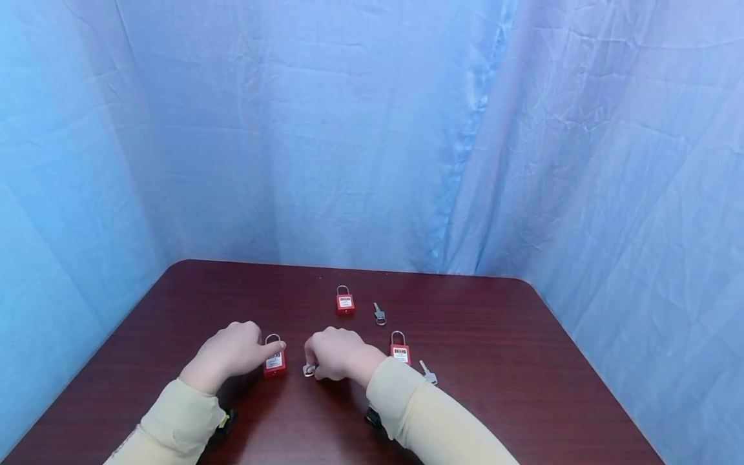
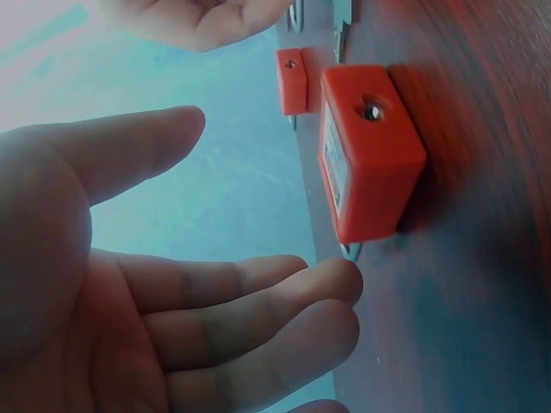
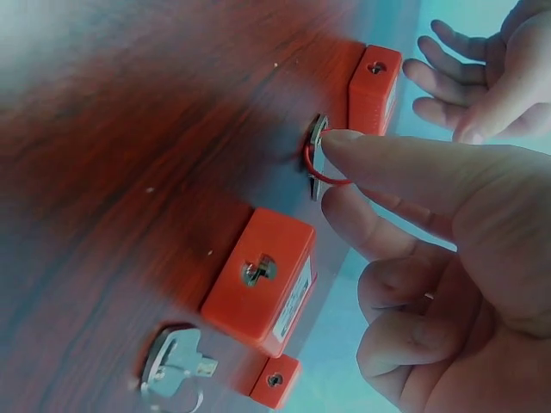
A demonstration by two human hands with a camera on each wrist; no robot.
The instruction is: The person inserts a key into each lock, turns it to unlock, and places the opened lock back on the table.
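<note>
Padlock (image 1: pixel 274 361) sits red at lower centre-left of the frame, left hand (image 1: pixel 229 354) beside it, fingers relaxed, holding nothing; right hand (image 1: pixel 334 354) just right pinches a small key (image 1: pixel 309 370). Dark wooden table (image 1: pixel 494 361), blue crumpled curtain (image 1: pixel 372 129) behind

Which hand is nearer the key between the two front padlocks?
Right. The right hand touches the key with its fingertips, index finger on it in the right wrist view. The left hand is further left, beside the left padlock, which lies between it and the key.
</note>
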